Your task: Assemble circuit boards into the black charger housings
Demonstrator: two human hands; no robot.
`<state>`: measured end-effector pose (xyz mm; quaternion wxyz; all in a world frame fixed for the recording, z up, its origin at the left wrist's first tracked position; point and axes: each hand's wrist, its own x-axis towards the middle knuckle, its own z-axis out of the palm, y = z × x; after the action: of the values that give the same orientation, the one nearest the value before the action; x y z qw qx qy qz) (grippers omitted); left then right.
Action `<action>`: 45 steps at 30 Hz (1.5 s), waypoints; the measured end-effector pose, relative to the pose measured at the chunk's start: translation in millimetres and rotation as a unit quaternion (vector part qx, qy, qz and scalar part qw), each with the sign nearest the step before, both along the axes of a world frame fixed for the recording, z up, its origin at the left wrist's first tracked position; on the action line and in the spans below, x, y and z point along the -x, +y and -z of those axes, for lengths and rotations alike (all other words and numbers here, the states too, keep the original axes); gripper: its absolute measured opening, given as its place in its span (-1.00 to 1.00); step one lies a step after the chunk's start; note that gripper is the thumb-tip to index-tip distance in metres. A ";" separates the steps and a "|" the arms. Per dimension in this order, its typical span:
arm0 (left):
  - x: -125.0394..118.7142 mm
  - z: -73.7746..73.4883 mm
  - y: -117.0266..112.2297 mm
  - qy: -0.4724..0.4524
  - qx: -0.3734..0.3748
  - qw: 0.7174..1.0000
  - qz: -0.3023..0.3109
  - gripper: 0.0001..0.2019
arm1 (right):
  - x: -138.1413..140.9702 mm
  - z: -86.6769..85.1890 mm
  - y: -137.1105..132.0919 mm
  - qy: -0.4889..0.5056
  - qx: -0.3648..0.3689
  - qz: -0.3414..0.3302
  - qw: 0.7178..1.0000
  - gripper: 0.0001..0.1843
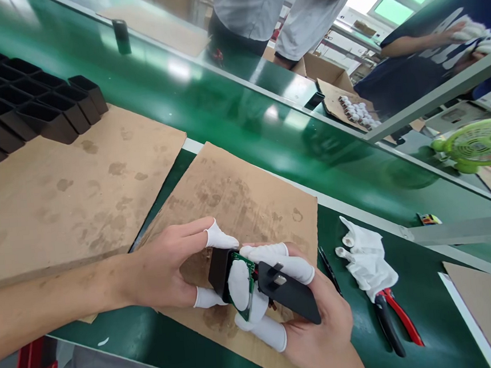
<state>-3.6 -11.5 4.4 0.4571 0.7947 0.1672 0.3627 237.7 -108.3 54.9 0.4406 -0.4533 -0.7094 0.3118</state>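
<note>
My left hand (170,265), with white finger cots on its fingertips, grips a black plastic case (218,272) by its sides. In my right hand (312,310), also in white finger cots, is a green circuit board (252,289) with white putty-like lumps on it. The board's edge sits at the mouth of the case; how far inside it reaches I cannot tell. A black cover plate with metal plug prongs (296,294) rests against my right fingers, beside the board. Below both hands lies a stained cardboard sheet (228,180).
Several empty black cases (50,118) stand in rows at the left on another cardboard sheet (111,178). Red-and-black pliers (392,320), a white cloth glove (367,253) and tweezers (329,268) lie at the right. A green fan (482,143) and co-workers are across the bench.
</note>
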 end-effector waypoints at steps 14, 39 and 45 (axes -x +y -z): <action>-0.7 0.7 -0.9 -0.005 -0.016 1.000 -0.007 -0.49 | -0.9 3.0 -0.8 0.003 0.030 -0.008 1.000 -0.19; 0.7 -3.9 -0.5 -0.005 -0.005 1.000 -0.002 -0.52 | -3.6 10.4 -5.3 0.016 0.028 -0.004 0.999 -0.08; 0.7 -1.7 0.2 -0.001 -0.017 1.000 -0.006 -0.46 | -0.2 3.7 -2.6 0.053 0.034 0.003 0.998 -0.17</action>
<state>-4.3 -11.4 6.1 0.4413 0.8011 0.1648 0.3693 238.0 -111.0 51.2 0.4629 -0.4532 -0.6728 0.3574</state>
